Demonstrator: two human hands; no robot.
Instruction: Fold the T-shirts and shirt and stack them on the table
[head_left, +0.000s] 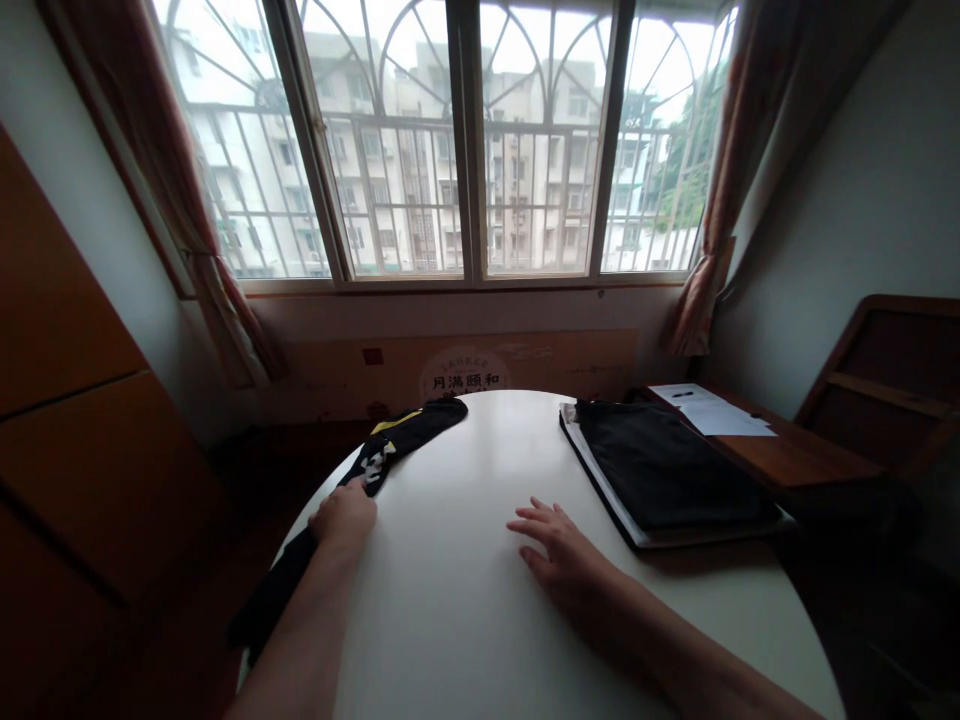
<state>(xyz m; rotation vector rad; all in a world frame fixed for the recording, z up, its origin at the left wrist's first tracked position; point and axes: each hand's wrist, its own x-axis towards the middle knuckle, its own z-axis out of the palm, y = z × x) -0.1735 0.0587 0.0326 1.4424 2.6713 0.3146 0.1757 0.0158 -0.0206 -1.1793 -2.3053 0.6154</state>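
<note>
A black garment [420, 428] with yellow and white markings lies along the left edge of the white round table [442, 600]. My left hand [345, 515] is closed on it, fingers curled into the dark cloth. Over the middle of the table is my right hand [546, 545], its fingers spread and nothing in them. To the right of that hand rests a folded stack of black and white cloth [667, 470].
Beyond the table's right side stands a wooden table [817, 450] with white papers [724, 418] and a pen. A wooden chair [892, 390] is at the far right. Behind the table, a printed cardboard panel [577, 370] sits below the barred window.
</note>
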